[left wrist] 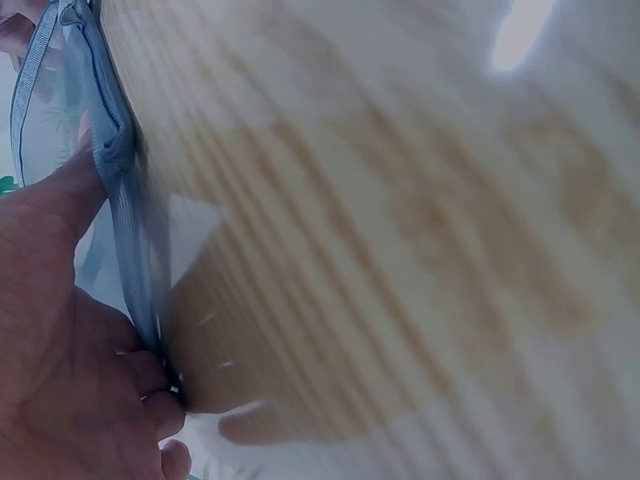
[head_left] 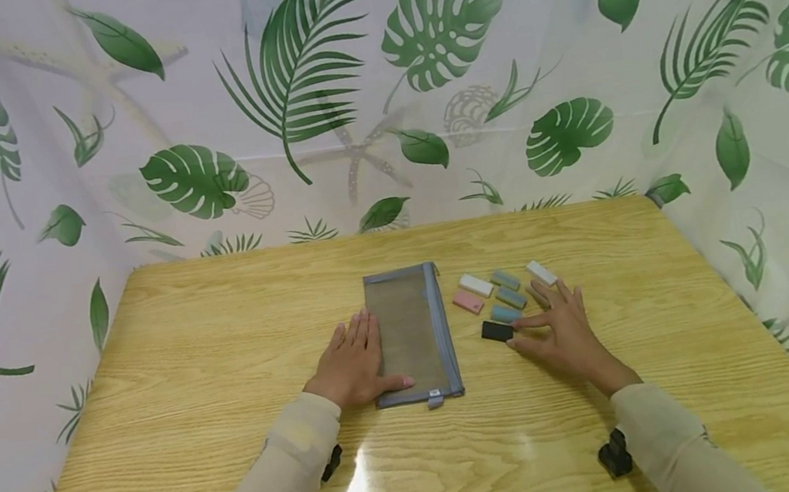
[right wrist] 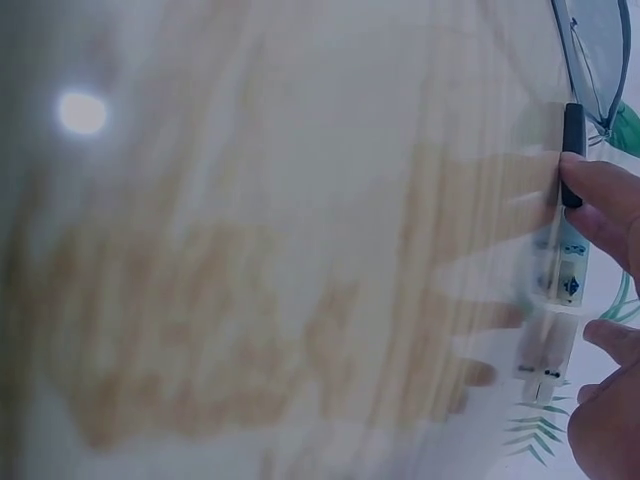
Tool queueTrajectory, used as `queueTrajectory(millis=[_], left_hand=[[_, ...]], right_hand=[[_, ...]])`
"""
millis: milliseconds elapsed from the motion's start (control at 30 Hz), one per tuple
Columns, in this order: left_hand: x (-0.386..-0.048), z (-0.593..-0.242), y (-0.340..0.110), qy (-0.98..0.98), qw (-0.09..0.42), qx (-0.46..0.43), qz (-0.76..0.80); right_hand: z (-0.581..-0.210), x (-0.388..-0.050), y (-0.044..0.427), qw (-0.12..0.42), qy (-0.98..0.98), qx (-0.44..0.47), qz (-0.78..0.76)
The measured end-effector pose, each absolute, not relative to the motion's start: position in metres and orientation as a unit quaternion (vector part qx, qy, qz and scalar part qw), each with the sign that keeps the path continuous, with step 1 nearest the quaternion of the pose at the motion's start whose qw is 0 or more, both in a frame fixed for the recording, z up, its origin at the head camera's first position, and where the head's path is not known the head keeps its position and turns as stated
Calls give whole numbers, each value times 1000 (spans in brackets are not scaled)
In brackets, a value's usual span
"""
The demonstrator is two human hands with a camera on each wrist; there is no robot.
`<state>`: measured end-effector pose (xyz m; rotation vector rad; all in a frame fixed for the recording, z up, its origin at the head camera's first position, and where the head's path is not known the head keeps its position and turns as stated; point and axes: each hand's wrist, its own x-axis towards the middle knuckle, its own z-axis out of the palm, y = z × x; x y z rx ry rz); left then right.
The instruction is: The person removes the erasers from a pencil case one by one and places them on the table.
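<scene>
A grey mesh zipper pouch (head_left: 409,336) lies flat on the table, its zipper along the right side. My left hand (head_left: 353,361) rests on its left edge with straight fingers, the thumb across the lower part; the left wrist view also shows this hand (left wrist: 60,340) against the pouch edge (left wrist: 115,150). To the pouch's right, my right hand (head_left: 562,336) pinches the right end of a black eraser (head_left: 496,331) between thumb and index finger. The right wrist view shows the fingertips on the black eraser (right wrist: 573,150). The other right fingers are spread near a white eraser (head_left: 540,272).
Beside the black eraser lie a pink eraser (head_left: 468,301), another white eraser (head_left: 476,285) and several blue-grey ones, including one (head_left: 505,314) close behind it. The wooden table (head_left: 226,337) ends at a leaf-patterned cloth (head_left: 326,188).
</scene>
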<state>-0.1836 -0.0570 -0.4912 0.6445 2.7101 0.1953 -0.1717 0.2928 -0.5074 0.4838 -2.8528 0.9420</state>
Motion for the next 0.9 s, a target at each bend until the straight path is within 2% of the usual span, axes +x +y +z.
queueTrajectory(millis=[500, 733, 900], left_hand=[[-181, -495, -63, 954, 156, 233, 106], [-180, -494, -64, 953, 150, 237, 116], [-180, -489, -66, 952, 137, 243, 127]], right_hand=[[-507, -173, 288, 65, -947, 166, 268], [-492, -177, 283, 115, -932, 178, 293], [-481, -187, 282, 124, -931, 175, 294]])
